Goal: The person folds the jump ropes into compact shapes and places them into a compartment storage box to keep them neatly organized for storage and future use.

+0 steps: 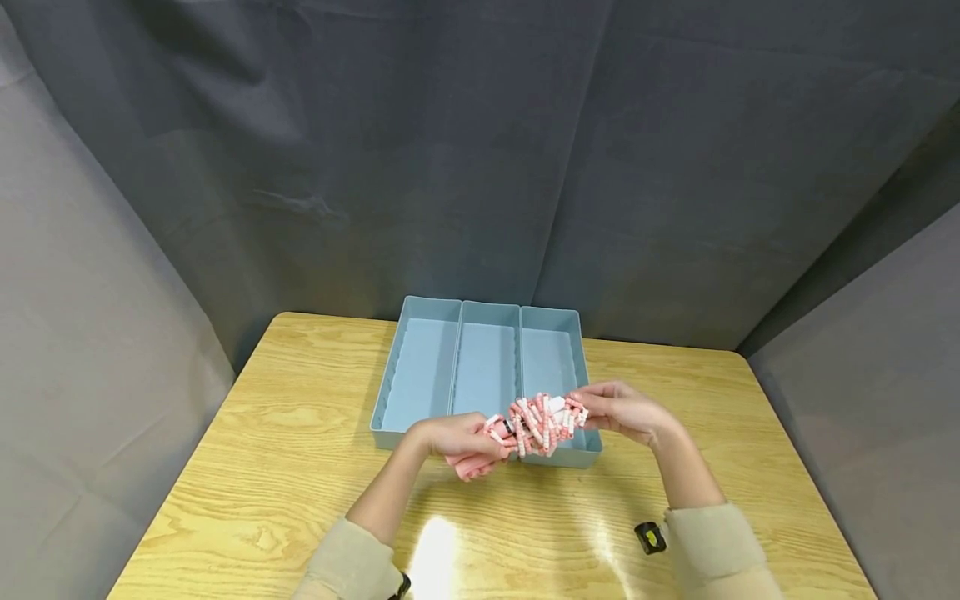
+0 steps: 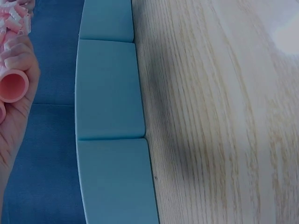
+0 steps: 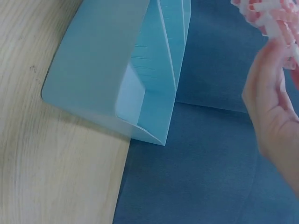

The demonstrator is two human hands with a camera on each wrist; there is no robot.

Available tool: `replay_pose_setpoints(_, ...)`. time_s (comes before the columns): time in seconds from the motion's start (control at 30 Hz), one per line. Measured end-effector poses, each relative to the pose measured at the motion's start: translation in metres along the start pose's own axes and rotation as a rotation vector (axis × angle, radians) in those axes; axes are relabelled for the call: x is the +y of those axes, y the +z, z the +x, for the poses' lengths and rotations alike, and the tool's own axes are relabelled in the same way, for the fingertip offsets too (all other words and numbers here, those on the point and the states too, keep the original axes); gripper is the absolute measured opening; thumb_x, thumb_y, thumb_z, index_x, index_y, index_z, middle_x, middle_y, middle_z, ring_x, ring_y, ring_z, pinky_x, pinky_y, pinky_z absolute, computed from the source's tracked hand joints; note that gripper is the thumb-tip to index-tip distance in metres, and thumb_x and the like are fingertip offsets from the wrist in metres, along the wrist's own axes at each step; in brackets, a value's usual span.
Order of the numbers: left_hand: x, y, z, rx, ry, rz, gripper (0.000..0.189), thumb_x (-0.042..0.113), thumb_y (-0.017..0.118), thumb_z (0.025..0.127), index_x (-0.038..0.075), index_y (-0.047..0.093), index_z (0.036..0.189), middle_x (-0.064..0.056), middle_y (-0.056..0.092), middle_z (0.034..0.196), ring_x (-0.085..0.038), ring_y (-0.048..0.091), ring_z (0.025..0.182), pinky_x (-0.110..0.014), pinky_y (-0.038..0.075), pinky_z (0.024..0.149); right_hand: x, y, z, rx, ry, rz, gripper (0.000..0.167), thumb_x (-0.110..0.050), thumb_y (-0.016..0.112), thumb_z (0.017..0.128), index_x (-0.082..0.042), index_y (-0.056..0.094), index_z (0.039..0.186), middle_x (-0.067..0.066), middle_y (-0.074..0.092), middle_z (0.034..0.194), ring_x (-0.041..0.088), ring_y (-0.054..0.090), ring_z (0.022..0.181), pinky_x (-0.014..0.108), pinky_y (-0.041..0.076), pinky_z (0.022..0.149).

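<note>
A pink-and-white beaded jump rope [image 1: 542, 423], gathered into a bundle, is held up over the near edge of the blue tray. My left hand [image 1: 456, 435] grips it by its pink handles [image 1: 474, 467], whose round hollow ends show in the left wrist view. At the bundle's other end, the fingers of my right hand [image 1: 624, 408] pinch the beaded loops; the right wrist view has this hand [image 3: 273, 100] at its right edge. Part of the handles is hidden behind the left fingers.
The blue tray [image 1: 486, 302], split into three long compartments, stands at the back of the wooden table [image 1: 315, 467]. Grey cloth [image 1: 420, 167] hangs behind and at both sides. Beside the right sleeve is a small black item [image 1: 650, 537].
</note>
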State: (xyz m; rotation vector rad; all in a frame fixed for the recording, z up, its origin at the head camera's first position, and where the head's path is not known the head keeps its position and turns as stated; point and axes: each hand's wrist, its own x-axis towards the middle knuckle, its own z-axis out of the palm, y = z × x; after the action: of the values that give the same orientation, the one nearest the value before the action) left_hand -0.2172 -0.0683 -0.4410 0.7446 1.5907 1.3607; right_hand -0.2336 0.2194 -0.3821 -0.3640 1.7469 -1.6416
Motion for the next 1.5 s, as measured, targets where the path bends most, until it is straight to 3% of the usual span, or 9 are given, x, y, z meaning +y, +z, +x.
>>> replay_pose_setpoints(0.17, 0.0, 0.0, 0.0, 0.001, -0.013, 0.037, 0.039, 0.022, 0.05, 0.089, -0.013, 0.053, 0.073, -0.005, 0.05, 0.049, -0.01, 0.045, 0.039, -0.02, 0.035, 0.037, -0.002, 0.007, -0.002, 0.135, 0.019, -0.136, 0.025, -0.01, 0.052, 0.092, 0.011, 0.057, 0.105, 0.001, 0.062, 0.084, 0.012, 0.061, 0.076, 0.029, 0.053, 0.073)
replay_pose_setpoints(0.33, 0.002, 0.003, 0.0, -0.001, -0.021, 0.027, 0.034, 0.022, 0.049, 0.089, -0.008, 0.055, 0.074, -0.004, 0.051, 0.051, -0.01, 0.047, 0.041, -0.021, 0.04, 0.04, -0.005, 0.02, -0.001, 0.327, 0.008, -0.324, 0.029, -0.011, 0.047, 0.095, 0.017, 0.053, 0.103, 0.006, 0.058, 0.078, 0.015, 0.058, 0.068, 0.029, 0.053, 0.066)
replay_pose_setpoints(0.5, 0.003, 0.004, 0.0, 0.017, -0.038, 0.001, 0.034, 0.021, 0.049, 0.089, -0.007, 0.055, 0.072, -0.005, 0.051, 0.052, -0.01, 0.046, 0.04, -0.02, 0.039, 0.039, -0.005, 0.028, 0.002, 0.442, -0.005, -0.375, 0.026, -0.01, 0.043, 0.097, 0.014, 0.051, 0.102, 0.011, 0.056, 0.077, 0.016, 0.057, 0.065, 0.027, 0.053, 0.061)
replay_pose_setpoints(0.7, 0.002, 0.003, 0.0, 0.025, -0.048, 0.001, 0.033, 0.023, 0.049, 0.089, -0.003, 0.056, 0.069, -0.005, 0.052, 0.052, -0.01, 0.047, 0.041, -0.021, 0.039, 0.04, -0.003, 0.032, 0.005, 0.516, 0.003, -0.365, 0.029, -0.01, 0.041, 0.097, 0.016, 0.047, 0.107, 0.012, 0.057, 0.079, 0.014, 0.056, 0.059, 0.025, 0.051, 0.057)
replay_pose_setpoints(0.87, -0.001, 0.003, 0.002, 0.013, -0.026, 0.005, 0.032, 0.024, 0.049, 0.089, -0.002, 0.056, 0.07, -0.004, 0.052, 0.052, -0.01, 0.046, 0.041, -0.02, 0.038, 0.038, -0.001, 0.034, 0.008, 0.563, -0.004, -0.384, 0.027, -0.01, 0.041, 0.097, 0.015, 0.048, 0.102, 0.009, 0.057, 0.072, 0.013, 0.057, 0.055, 0.023, 0.05, 0.053)
replay_pose_setpoints(1.23, -0.004, 0.004, 0.002, 0.028, -0.038, -0.025, 0.033, 0.023, 0.048, 0.09, -0.004, 0.056, 0.074, -0.005, 0.053, 0.055, -0.01, 0.046, 0.042, -0.021, 0.039, 0.039, 0.002, 0.035, 0.013, 0.602, 0.029, -0.336, 0.028, -0.014, 0.037, 0.098, 0.013, 0.047, 0.101, 0.008, 0.056, 0.069, 0.012, 0.057, 0.052, 0.025, 0.051, 0.052)
replay_pose_setpoints(1.5, -0.007, 0.003, 0.002, 0.0, -0.028, -0.081, 0.029, 0.022, 0.048, 0.092, -0.002, 0.054, 0.077, -0.006, 0.053, 0.058, -0.011, 0.048, 0.044, -0.021, 0.042, 0.041, 0.006, 0.036, 0.015, 0.624, 0.047, -0.308, 0.028, -0.015, 0.037, 0.099, 0.011, 0.046, 0.102, 0.006, 0.056, 0.068, 0.012, 0.055, 0.052, 0.025, 0.05, 0.053)
